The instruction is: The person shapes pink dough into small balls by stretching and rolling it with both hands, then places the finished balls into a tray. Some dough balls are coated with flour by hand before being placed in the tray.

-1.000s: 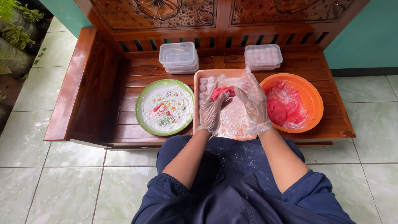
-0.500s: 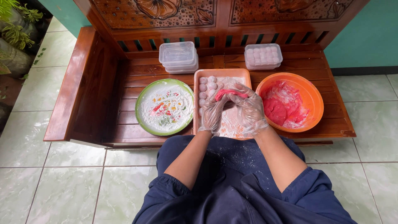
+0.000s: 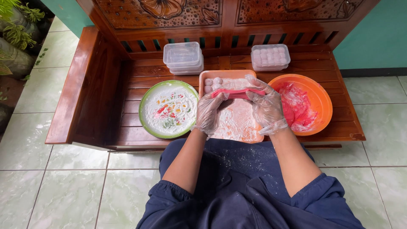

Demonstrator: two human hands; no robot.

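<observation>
Gloved hands stretching pink dough over a floured tray

Left hand [image 3: 210, 111] and right hand [image 3: 266, 109] each pinch an end of the pink dough strip [image 3: 237, 93] — held taut above the tray [image 3: 246, 138] on the bench [image 3: 131, 123].

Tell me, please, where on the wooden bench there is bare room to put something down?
Free: the bench slats left of the green-rimmed plate, and the strip between the stacked empty boxes and the filled box. Crowded: the front row, where plate, floured tray and orange bowl sit close together.
</observation>
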